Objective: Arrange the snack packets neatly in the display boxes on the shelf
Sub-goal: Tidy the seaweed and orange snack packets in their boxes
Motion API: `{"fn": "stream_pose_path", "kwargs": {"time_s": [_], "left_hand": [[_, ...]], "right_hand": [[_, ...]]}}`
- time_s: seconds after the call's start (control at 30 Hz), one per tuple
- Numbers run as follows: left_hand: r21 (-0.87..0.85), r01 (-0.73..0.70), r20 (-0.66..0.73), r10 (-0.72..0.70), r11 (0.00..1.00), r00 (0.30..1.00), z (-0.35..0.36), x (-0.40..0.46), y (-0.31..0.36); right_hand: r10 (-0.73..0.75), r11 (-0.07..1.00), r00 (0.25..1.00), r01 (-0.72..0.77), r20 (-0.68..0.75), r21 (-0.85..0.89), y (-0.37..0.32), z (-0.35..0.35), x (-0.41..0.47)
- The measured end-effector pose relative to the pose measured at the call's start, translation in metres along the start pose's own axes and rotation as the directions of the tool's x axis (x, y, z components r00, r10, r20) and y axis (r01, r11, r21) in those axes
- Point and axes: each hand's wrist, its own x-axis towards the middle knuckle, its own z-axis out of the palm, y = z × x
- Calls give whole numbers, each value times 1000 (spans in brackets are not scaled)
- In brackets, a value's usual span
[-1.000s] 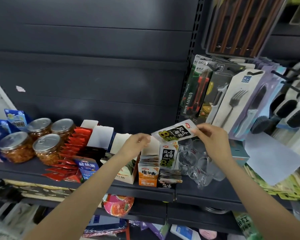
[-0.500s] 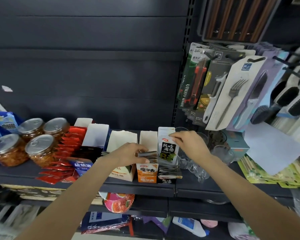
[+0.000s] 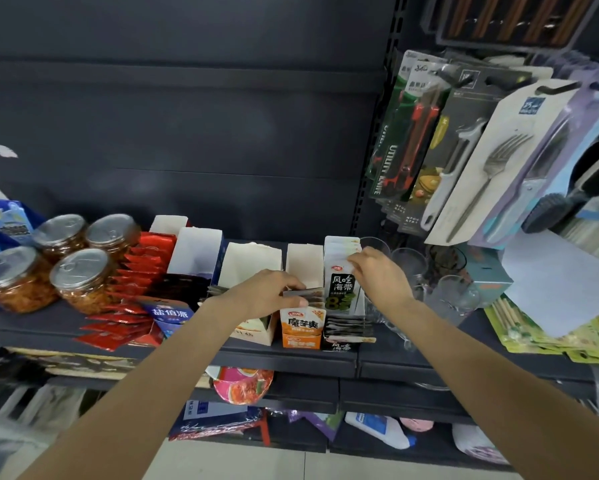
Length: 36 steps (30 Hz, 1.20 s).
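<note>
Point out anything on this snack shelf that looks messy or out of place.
The red packets have spilled out of their display box and lie fanned over the shelf edge. A blue packet lies loose among them.

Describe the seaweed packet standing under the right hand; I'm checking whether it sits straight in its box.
The seaweed packet is a flat, glossy white pouch with a small red logo, black characters and a green figure near its base. It stands upright, face forward, in the rightmost display box, with more white packets behind it and others lying flat in front. The right hand pinches its top right corner. The left hand holds dark packets beside it, overlapping its lower left edge.
</note>
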Motion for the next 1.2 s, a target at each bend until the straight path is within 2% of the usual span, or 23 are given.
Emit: {"fn": "stream_pose_path", "kwargs": {"time_s": [0.1, 0.23, 0.33, 0.43, 0.53, 0.63, 0.77, 0.87, 0.93, 1.0, 1.1, 1.2], "left_hand": [[8, 7, -8, -7, 1000, 1000, 2, -2, 1], [88, 21, -22, -19, 996, 1000, 4, -2, 5], [158, 31, -40, -25, 987, 999, 6, -2, 10], [170, 39, -65, -29, 985, 997, 8, -5, 13], [165, 47, -74, -35, 985, 997, 9, -7, 15], [153, 58, -57, -50, 987, 997, 9, -7, 16], [142, 63, 0, -63, 988, 998, 2, -5, 19], [94, 81, 21, -83, 992, 996, 1, -6, 19], [52, 90, 29, -92, 995, 995, 2, -7, 19], [20, 89, 17, -89, 996, 996, 2, -11, 19], [-108, 86, -128, -99, 991, 987, -1, -14, 21], [-273, 58, -277, -137, 960, 951, -11, -11, 29]], "right_hand": [[-21, 997, 1000, 19, 22, 75, 2, -3, -8], [23, 941, 998, -3, -54, 337, 8, -12, -22], [-15, 922, 999, -3, 43, 387, 10, -18, -34], [-84, 941, 981, 21, 174, 338, 9, -14, -43], [-100, 961, 971, 37, 218, 274, 9, -12, -45], [-104, 987, 976, 77, 191, 143, 3, -14, -46], [-111, 980, 983, 133, 148, -148, -7, -11, -42], [-92, 977, 987, 115, 130, -181, -7, -9, -38], [-66, 995, 993, 73, 97, -68, -6, -15, -37], [-44, 993, 999, 44, -2, 106, -4, -28, -37], [-9, 958, 988, 52, -152, 282, -2, -60, -36], [58, 905, 972, 46, -229, 423, -1, -93, -33]]}}
